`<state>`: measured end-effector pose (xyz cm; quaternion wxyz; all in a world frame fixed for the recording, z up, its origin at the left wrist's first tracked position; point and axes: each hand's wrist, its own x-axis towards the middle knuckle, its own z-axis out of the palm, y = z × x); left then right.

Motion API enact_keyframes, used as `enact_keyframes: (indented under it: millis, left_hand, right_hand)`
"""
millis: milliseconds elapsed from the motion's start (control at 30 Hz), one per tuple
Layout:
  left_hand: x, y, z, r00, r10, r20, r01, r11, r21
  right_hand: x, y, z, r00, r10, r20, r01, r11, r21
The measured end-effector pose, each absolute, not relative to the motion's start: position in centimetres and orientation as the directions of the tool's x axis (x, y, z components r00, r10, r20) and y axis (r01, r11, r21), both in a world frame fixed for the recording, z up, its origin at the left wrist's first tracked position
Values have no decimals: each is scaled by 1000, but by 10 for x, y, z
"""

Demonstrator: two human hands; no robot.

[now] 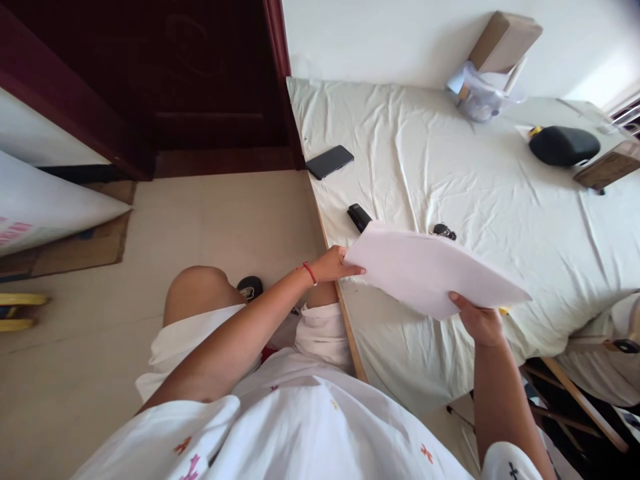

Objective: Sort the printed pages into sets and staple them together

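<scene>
As fingers [356,271] grip it, the paper [417,265] points lengthwise rightward.

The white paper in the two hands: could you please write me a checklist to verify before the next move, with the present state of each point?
1. Left hand holds the white paper at one end: ok.
2. Right hand holds its near edge, thumb on top: ok.
3. Edges of the sheets evenly aligned: cannot tell.
4. Black stapler-like tool fully in sight: not ok, the paper hides one end.
5. Black phone apart from the paper: ok.
6. Small dark item not touching the paper: cannot tell.
</scene>
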<state>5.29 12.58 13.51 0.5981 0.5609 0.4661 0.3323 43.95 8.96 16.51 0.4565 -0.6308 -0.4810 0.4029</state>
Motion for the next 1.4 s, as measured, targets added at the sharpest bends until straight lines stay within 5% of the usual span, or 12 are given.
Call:
enact_keyframes:
  millis: [133, 267, 500, 633, 733, 833, 900, 967, 1033, 1133, 1267, 1400]
  left_hand:
    - [60, 106, 134, 246, 950, -190, -213, 245, 946]
    - [85, 75, 130, 196, 959, -206, -592, 283, 755]
    - [121, 61, 130, 216, 897, -386, -823, 380, 422]
    - [124, 66, 137, 122, 869, -480, -841, 347, 415]
    - [120, 68, 149, 58, 900, -433, -788, 307, 534]
    - [115, 67, 163, 80, 925, -372, -698, 318, 641]
    - [116, 67, 169, 102, 932, -348, -647, 328, 688]
    - [120, 66, 173, 130, 933, -336, -602, 343, 721]
    - [125, 66, 175, 162, 933, -322, -560, 355, 748]
    - [129, 63, 177, 206, 932, -298, -520, 362, 774]
    - [128, 59, 175, 247, 919, -307, -505, 393, 769]
    - [126, 58, 173, 248, 905, -344, -551, 424, 718]
  right_hand:
    - [414, 71, 173, 420, 902, -99, -1, -109, -994]
    - [376, 36, 163, 546, 781, -303, -217, -217, -952]
    - [332, -22, 142, 523, 711, -470, -370, -308, -877]
    - [347, -35, 140, 468, 705, -533, -385, -380, -841]
    - [380, -26, 154, 484, 771, -415, -236, -342, -910]
    - [408, 0, 189, 611, 779, 143, 280, -44, -959]
    - [410, 24, 220, 420, 775, 472, 660, 96, -745]
    - [395, 48, 249, 39, 765, 643, 788, 372, -490]
    - [369, 70, 272, -284, 703, 652, 780, 565, -269]
    - [330, 94, 288, -533, 676, 509, 738, 665, -111]
    - [308, 110, 283, -630, 722, 287, 731, 675, -94]
    - [326, 124, 272, -564, 771, 295, 761, 624, -177]
